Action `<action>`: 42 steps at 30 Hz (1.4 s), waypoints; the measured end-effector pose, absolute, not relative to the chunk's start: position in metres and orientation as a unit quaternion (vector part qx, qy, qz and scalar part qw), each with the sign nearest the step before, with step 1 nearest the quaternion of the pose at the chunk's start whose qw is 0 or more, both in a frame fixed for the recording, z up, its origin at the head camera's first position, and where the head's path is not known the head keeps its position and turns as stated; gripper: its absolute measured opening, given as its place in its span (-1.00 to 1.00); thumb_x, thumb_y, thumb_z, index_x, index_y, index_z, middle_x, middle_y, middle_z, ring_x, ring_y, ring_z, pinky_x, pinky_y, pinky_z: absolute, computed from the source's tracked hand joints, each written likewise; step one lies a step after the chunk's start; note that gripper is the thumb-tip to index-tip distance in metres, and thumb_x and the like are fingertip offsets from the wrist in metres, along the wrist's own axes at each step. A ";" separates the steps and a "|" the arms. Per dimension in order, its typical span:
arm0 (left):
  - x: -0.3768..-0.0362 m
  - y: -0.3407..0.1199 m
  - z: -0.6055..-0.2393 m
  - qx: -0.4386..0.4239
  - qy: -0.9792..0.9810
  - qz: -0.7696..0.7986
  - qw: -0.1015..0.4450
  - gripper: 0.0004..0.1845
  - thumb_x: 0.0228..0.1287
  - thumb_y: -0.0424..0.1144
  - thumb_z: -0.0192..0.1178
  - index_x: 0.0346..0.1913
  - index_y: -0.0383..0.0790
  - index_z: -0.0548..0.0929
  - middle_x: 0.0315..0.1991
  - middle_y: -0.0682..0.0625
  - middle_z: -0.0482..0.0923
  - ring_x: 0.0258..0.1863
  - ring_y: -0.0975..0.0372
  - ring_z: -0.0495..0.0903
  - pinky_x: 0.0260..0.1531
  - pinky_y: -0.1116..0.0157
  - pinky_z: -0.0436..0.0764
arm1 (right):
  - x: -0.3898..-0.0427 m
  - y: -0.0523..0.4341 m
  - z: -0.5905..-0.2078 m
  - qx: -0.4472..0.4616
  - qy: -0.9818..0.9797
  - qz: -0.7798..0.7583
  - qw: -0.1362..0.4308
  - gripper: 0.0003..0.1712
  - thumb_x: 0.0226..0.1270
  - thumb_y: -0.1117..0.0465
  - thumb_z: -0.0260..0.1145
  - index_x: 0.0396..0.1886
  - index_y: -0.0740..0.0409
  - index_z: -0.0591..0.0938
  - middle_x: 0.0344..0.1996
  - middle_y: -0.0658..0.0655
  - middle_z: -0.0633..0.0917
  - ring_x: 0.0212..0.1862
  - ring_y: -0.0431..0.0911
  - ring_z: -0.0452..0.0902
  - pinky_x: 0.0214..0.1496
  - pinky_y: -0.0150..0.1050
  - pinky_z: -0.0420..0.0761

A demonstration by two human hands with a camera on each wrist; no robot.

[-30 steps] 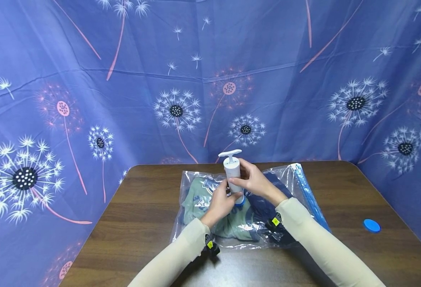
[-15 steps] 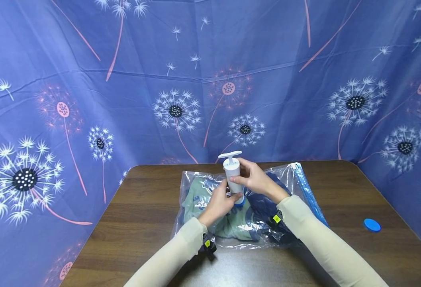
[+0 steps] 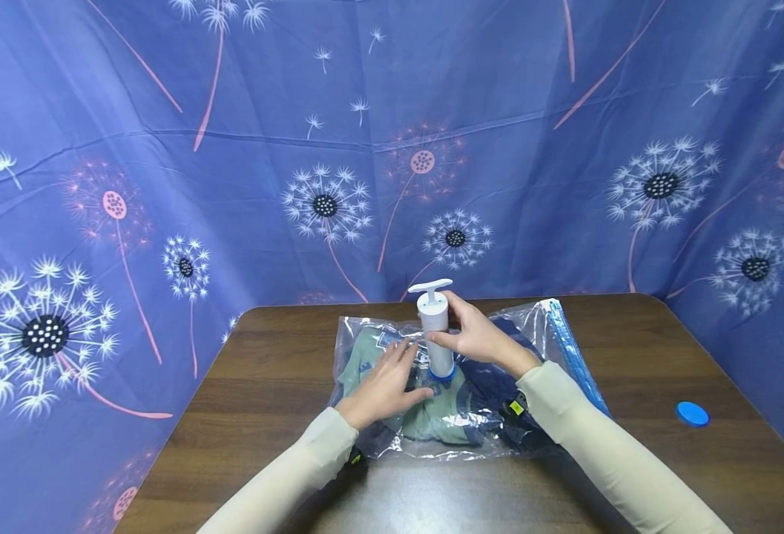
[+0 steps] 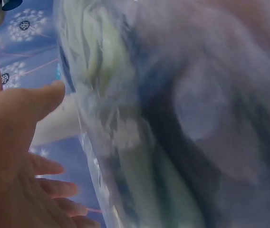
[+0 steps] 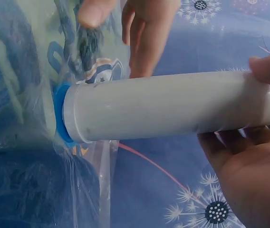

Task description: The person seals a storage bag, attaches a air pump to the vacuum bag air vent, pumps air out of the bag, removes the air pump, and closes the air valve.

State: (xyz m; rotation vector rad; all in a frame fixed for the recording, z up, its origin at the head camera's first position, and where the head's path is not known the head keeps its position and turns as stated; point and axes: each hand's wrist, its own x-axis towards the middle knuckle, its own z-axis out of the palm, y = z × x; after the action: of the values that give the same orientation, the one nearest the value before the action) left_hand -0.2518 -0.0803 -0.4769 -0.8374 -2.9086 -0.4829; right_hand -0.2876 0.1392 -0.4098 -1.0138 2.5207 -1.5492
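Note:
A white hand pump (image 3: 437, 334) stands nearly upright on the blue valve ring (image 3: 442, 376) of a clear vacuum storage bag (image 3: 425, 449). Its T-shaped handle (image 3: 430, 285) is at the top, low against the barrel. My right hand (image 3: 475, 334) grips the barrel from the right, thumb in front; the right wrist view shows the fingers (image 5: 220, 147) under the barrel. Left of the pump, my left hand (image 3: 381, 386) is spread over the bag, fingers apart and holding nothing. Inside the bag lie a green garment (image 3: 425, 419) and a dark blue garment (image 3: 481, 378).
A round blue cap (image 3: 692, 414) lies on the brown wooden table (image 3: 245, 415) at the right. The bag's blue zip edge (image 3: 575, 356) runs along its right side. Behind the table hangs a blue curtain (image 3: 251, 193) with dandelion prints.
My left hand has let go of the lower pump barrel, moved left and spread its fingers. The right hand keeps its grip, and the pump has stayed on the bag.

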 end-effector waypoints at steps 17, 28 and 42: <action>-0.245 -0.097 -0.481 -0.221 -0.971 -0.080 -0.044 0.17 0.20 0.61 0.03 0.63 -0.18 0.15 0.66 -0.29 -0.07 0.63 -0.24 -0.06 0.51 -0.35 0.02 | -0.286 0.140 -0.413 -0.303 0.822 -0.481 0.028 -0.23 0.44 0.18 0.40 0.53 0.17 0.29 0.26 0.25 0.64 0.27 0.19 0.59 0.28 0.24 0.58; -0.237 -0.099 -0.481 -0.213 -0.974 -0.042 -0.072 0.20 0.15 0.66 0.02 0.65 -0.09 0.13 0.67 -0.22 -0.07 0.64 -0.20 -0.05 0.52 -0.32 0.07 | -0.288 0.142 -0.416 -0.301 0.823 -0.481 0.026 -0.28 0.37 0.22 0.45 0.46 0.21 0.39 0.23 0.28 0.66 0.20 0.20 0.64 0.15 0.15 0.68; -0.238 -0.102 -0.490 -0.208 -0.972 -0.042 -0.100 0.38 -0.07 0.72 0.14 0.68 -0.06 0.00 0.70 -0.16 -0.21 0.66 -0.16 -0.13 0.53 -0.33 -0.03 | -0.283 0.144 -0.423 -0.297 0.834 -0.465 -0.018 -0.24 0.37 0.17 0.47 0.46 0.28 0.37 0.16 0.35 0.65 0.15 0.24 0.67 0.10 0.13 0.71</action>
State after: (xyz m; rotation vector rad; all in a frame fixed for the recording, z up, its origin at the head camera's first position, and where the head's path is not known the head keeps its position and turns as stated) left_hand -0.2381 -0.1018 -0.4897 -0.6997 -3.2657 -0.1416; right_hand -0.2827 0.1443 -0.4230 -0.9431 2.6517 -1.4770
